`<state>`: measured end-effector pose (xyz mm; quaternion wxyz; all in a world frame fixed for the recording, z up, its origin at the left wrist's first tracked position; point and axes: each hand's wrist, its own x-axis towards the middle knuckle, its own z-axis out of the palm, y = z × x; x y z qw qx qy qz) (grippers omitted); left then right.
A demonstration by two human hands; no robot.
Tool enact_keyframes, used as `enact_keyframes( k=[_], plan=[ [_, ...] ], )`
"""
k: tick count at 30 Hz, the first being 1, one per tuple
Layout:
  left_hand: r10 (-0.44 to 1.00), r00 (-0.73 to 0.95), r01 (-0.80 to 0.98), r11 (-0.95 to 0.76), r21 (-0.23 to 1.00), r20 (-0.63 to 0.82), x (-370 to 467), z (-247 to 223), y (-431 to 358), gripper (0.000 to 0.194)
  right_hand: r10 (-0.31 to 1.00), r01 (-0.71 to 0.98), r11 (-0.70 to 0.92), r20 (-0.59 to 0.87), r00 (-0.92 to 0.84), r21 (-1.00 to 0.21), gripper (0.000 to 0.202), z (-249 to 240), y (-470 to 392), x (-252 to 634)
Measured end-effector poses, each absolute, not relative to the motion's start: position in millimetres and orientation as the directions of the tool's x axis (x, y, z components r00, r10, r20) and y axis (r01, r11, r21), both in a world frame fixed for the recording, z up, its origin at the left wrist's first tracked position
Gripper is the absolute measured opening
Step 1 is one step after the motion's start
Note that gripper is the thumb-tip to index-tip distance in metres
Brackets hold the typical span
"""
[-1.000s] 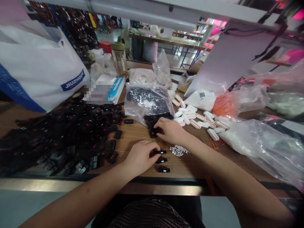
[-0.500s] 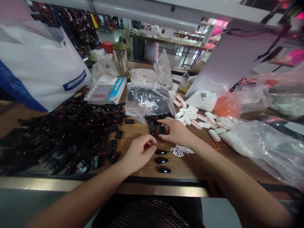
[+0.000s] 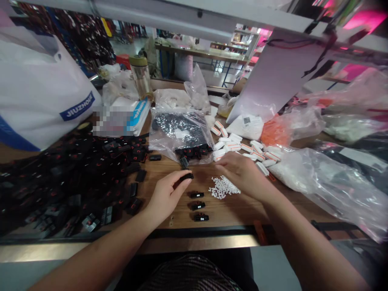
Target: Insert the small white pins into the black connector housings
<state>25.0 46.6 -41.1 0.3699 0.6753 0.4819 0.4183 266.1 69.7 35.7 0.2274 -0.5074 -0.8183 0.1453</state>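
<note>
My left hand (image 3: pixel 165 196) pinches a black plastic connector housing (image 3: pixel 187 176) between thumb and fingers, just above the wood. Below it, three black connector housings (image 3: pixel 198 206) with small white dots on their near faces stand in a short column. To the right my right hand (image 3: pixel 242 173) hovers, palm down, beside a heap of tiny white plugs (image 3: pixel 223 188). Its fingers are loosely bent and apart from the thumb, with nothing visible in them. A loose black housing (image 3: pixel 184 162) lies at the mouth of a clear bag of black parts (image 3: pixel 178 129).
A large pile of black housings (image 3: pixel 100 173) covers the left of the table. White pieces with orange strips (image 3: pixel 233 147) lie behind my right hand. Clear plastic bags (image 3: pixel 321 173) crowd the right side. A lidded bottle (image 3: pixel 141 79) and a white JIUZHOU bag (image 3: pixel 39 85) stand behind.
The black housing has passed from my right hand to my left. My right hand has moved away rightward and nearer the white plugs. The camera view has shifted slightly right.
</note>
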Motion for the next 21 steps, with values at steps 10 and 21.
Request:
enact_keyframes(
  k=[10,21],
  plan=[
    [0.893,0.370,0.572,-0.437,0.694,0.256,30,-44,49,0.023,0.976,0.869,0.044,-0.164,-0.143,-0.493,0.021,0,66,348],
    [0.891,0.405,0.609,-0.432,0.665,0.207,28,-41,52,0.023,0.978,0.955,0.062,-0.173,-0.116,-0.290,0.014,4,81,345]
  ],
)
